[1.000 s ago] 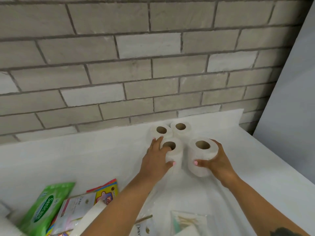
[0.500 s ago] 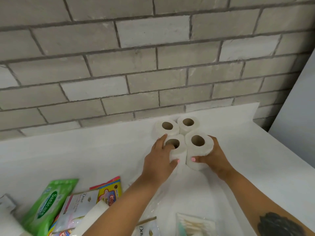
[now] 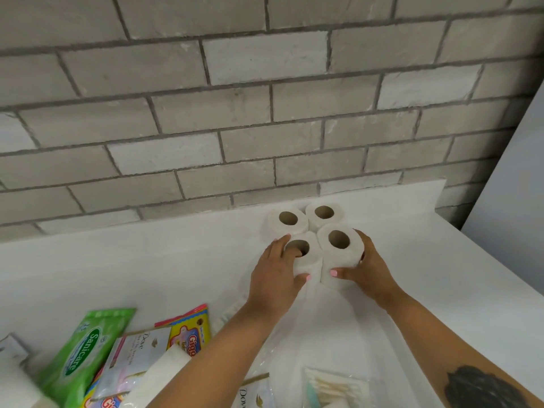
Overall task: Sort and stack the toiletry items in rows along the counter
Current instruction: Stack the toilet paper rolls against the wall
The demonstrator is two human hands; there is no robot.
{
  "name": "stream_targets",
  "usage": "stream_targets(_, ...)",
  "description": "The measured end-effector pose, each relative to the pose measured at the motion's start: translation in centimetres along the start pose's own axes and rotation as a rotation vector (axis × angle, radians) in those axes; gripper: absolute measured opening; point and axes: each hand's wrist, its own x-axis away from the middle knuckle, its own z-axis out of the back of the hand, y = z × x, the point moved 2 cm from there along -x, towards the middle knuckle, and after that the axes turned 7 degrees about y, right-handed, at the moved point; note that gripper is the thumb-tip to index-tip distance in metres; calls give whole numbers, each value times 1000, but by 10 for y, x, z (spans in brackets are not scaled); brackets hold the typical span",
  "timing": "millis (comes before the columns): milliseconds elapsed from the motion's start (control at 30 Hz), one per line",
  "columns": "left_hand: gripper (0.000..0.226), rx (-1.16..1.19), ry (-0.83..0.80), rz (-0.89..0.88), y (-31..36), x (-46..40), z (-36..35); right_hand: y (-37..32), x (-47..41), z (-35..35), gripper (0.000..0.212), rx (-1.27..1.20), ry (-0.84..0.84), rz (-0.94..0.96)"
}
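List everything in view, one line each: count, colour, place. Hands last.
toilet rolls: four, white, upright, clustered at the counter's back by the wall.
counter: one, white, below the brick wall.
brick wall: one, grey, behind the counter.
SaniCare pack: one, green, lower left.
Dove packs: two seen, white, lower left and bottom centre.
Giga pack: one, yellow and red, lower left.
cotton buds pack: one, clear, bottom centre.
left hand: grips the front left roll, fingers in its core.
right hand: grips the front right roll.

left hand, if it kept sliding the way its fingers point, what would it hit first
Probably the back-left toilet roll: the left hand grips the front-left roll with fingers aimed toward the wall, and that roll sits right behind.
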Motion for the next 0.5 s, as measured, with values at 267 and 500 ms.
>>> stream_targets(267,63,-31,-35,11,1,2,2,-21,15,-8,105,200,201,-83)
stream_targets(500,54,32,28,22,3,9,22,-50,25,-14,81,443,267,9)
